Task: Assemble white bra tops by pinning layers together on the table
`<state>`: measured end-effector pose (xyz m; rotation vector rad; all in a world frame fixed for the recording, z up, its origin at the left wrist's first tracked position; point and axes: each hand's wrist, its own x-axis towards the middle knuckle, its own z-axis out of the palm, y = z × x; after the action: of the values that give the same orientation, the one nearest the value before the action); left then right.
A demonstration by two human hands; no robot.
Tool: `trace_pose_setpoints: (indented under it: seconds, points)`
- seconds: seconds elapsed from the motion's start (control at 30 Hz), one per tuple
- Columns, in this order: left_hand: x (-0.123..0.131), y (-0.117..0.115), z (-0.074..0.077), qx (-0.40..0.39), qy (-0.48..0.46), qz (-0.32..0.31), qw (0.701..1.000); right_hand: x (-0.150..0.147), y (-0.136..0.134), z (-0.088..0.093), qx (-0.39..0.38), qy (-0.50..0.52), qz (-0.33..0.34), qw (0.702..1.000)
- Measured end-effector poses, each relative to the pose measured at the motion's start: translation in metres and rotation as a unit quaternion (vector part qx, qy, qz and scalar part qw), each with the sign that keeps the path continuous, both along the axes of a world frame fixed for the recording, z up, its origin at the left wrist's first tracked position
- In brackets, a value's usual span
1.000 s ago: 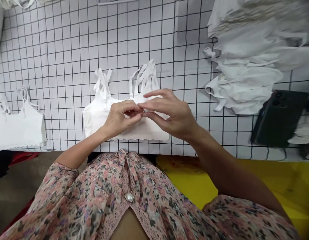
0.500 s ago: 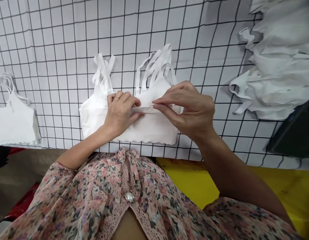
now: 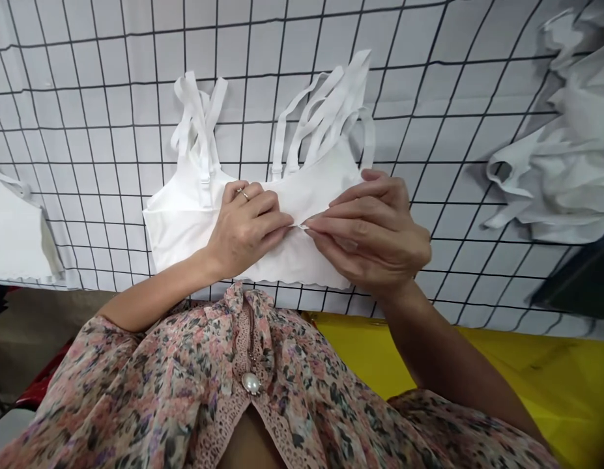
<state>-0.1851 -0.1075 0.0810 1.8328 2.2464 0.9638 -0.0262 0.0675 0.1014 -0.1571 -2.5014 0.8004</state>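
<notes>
A white bra (image 3: 184, 228) with several thin straps lies in front of me, its straps pointing away and its scalloped lower edge toward me. My left hand (image 3: 250, 225) is closed, pinching a fold of the fabric at the bra's middle. Just to its right, the fingertips of my right hand (image 3: 373, 234) are pinched together at the same fold. A small pale bit shows between the two sets of fingertips; it is too small to name. The bra's right end is partly hidden behind my right hand.
A white cloth with a black grid (image 3: 429, 85) covers the table. Another white bra (image 3: 13, 228) lies at the left edge. At the right is a heap of white garments (image 3: 575, 169), with a dark object (image 3: 580, 280) nearer me. Something yellow (image 3: 365, 358) is below the table edge.
My right hand's fingertips have come down and closer to my left hand's, and both now pinch the fold. The view has moved nearer to the bra.
</notes>
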Motion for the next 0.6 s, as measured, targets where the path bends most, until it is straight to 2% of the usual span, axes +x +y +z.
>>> trace_pose_setpoints:
  seconds: [0.13,0.2,0.37,0.6]
  points:
    - [0.002,0.0,0.002,-0.007,0.025,-0.011,1.0,-0.002,-0.005,0.002,0.015,0.058,0.03,0.998]
    - [0.002,0.001,0.004,0.014,0.031,-0.013,0.999,-0.004,-0.007,-0.001,0.015,0.08,0.041,0.996]
    - [0.0,0.005,0.006,0.085,0.012,-0.011,0.996,-0.003,-0.011,-0.009,0.016,0.095,0.014,0.995]
    - [-0.001,0.004,0.006,0.083,-0.009,-0.022,0.996,0.002,-0.013,-0.009,0.014,0.075,-0.01,0.997]
